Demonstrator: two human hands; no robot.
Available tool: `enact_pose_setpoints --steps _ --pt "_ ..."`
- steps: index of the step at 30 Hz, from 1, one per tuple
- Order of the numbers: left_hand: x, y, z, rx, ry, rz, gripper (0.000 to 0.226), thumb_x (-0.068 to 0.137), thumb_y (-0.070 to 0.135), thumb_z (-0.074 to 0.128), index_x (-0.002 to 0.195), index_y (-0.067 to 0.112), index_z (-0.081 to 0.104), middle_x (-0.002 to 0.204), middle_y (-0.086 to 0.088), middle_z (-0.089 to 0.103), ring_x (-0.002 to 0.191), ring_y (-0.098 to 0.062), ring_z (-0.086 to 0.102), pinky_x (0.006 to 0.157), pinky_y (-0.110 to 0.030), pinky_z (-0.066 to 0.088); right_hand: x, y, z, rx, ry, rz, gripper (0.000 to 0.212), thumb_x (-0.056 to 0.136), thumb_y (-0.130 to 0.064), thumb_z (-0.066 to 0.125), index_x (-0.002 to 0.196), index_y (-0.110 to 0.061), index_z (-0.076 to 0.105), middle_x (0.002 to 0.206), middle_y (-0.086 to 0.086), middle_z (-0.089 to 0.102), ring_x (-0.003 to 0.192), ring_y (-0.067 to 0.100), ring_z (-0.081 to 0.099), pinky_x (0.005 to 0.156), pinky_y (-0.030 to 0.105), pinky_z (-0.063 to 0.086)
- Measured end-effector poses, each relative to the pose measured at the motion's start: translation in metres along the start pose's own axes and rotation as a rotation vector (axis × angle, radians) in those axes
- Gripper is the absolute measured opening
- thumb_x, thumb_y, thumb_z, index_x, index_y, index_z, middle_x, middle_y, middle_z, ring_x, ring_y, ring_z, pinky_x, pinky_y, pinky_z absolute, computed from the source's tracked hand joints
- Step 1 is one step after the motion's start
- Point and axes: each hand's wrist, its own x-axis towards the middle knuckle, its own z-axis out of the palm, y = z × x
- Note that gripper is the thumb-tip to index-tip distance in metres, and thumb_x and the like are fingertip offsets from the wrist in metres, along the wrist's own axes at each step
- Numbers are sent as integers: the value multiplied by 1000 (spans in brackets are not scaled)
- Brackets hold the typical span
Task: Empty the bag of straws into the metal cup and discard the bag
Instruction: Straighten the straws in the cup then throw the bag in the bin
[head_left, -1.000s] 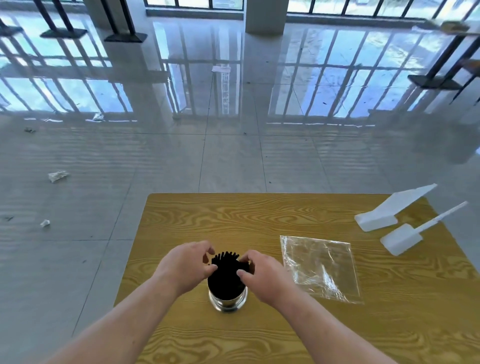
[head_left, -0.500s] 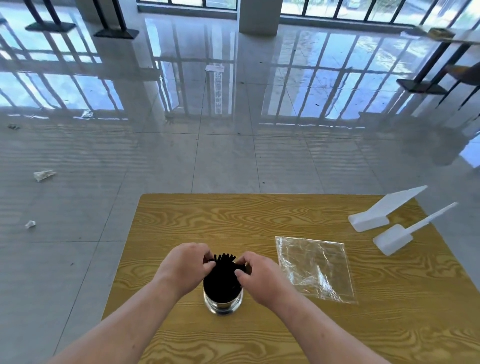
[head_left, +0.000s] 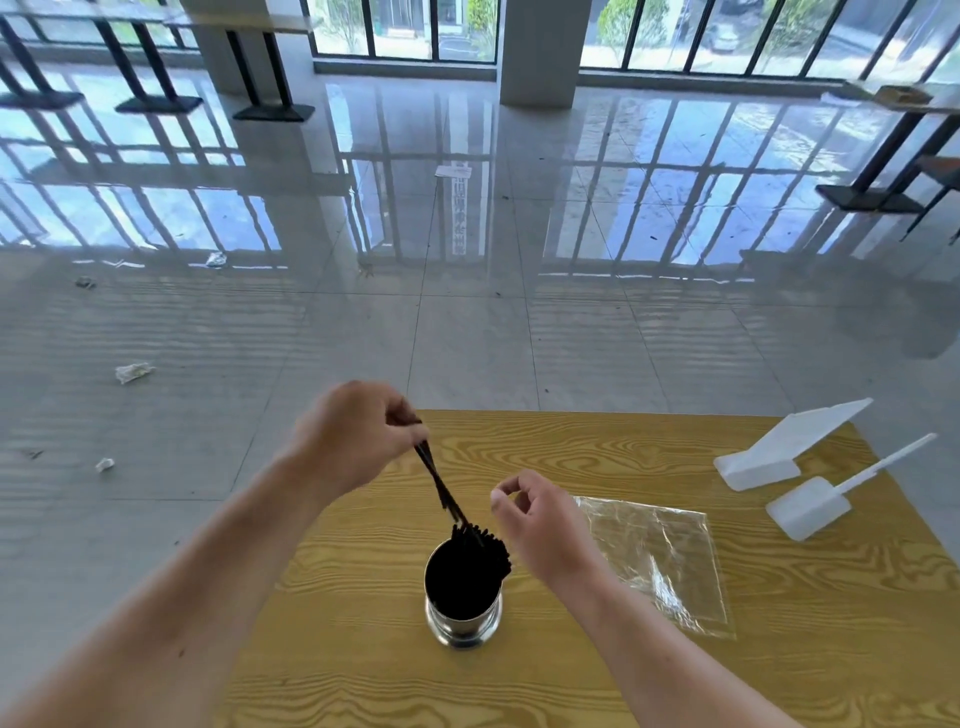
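A shiny metal cup (head_left: 463, 622) stands on the wooden table (head_left: 571, 675), packed with black straws (head_left: 480, 543) leaning to its right side. My left hand (head_left: 353, 436) is raised above and left of the cup and pinches a few black straws (head_left: 441, 488) whose lower ends reach down to the bundle. My right hand (head_left: 540, 525) hovers just right of the cup, fingers loosely curled, holding nothing. The empty clear plastic bag (head_left: 660, 561) lies flat on the table to the right of that hand.
Two white plastic scoops (head_left: 779, 452) (head_left: 815, 506) lie at the table's far right. Beyond the far table edge is glossy tiled floor with scraps of crumpled paper (head_left: 134, 372) at the left. Black table bases stand far back.
Both hands were cupped around the straws in the cup. Now the left hand has lifted up and left with a few straws, and the right hand has drawn away to the right.
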Motion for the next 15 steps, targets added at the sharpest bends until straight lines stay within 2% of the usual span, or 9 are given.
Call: enact_pose_setpoints --steps 2,4,6,7,9,12,13,15 --pt "4 -4 -18 -205 113 -55 10 84 23 88 78 21 81 65 1 76 58 -10 69 66 -28 56 -2 -2 -4 128 25 26 37 99 -59 60 82 -27 65 54 -18 57 46 2 45 47 19 38" --pt "3 -11 -25 -578 140 -159 7 90 14 83 84 13 81 70 -4 77 60 -11 69 67 -28 60 -6 -7 -6 208 39 34 64 92 -77 56 72 -16 60 49 -13 50 45 5 38 49 22 38" --pt "-2 -17 -19 -886 113 -283 6 94 10 77 89 7 79 74 -5 76 61 -9 69 65 -22 63 -7 -16 -5 279 -39 37 93 80 -93 50 85 -2 66 53 -7 55 46 12 43 54 25 43" --pt "-5 -21 -11 -985 92 -344 6 94 9 76 90 6 77 75 -5 77 61 -8 69 63 -21 63 -7 -21 -4 348 -109 51 98 76 -97 50 98 -3 70 58 -4 62 47 12 47 54 24 45" --pt "-11 -28 9 -1107 35 -448 4 93 8 75 90 5 76 74 -5 77 60 -8 69 61 -21 63 -6 -33 -3 543 -229 105 91 74 -96 57 117 -17 70 70 1 71 50 12 52 50 24 45" --pt "-22 -37 40 -1149 -72 -523 7 90 10 77 94 4 77 79 -9 79 62 -10 71 61 -24 63 1 -48 -7 907 -259 236 71 75 -81 75 112 -19 76 75 7 69 56 17 56 51 29 48" --pt "-25 -40 49 -1147 -115 -532 11 89 11 78 96 3 77 82 -10 79 63 -11 71 62 -25 63 4 -51 -10 957 -222 246 60 82 -70 77 111 -18 78 74 8 68 56 18 56 51 29 47" --pt "-32 -46 65 -1102 -230 -536 18 87 14 80 100 2 77 87 -14 79 66 -13 72 64 -26 62 9 -55 -16 820 -123 209 37 98 -47 70 98 -12 81 70 9 66 53 17 57 49 31 47"
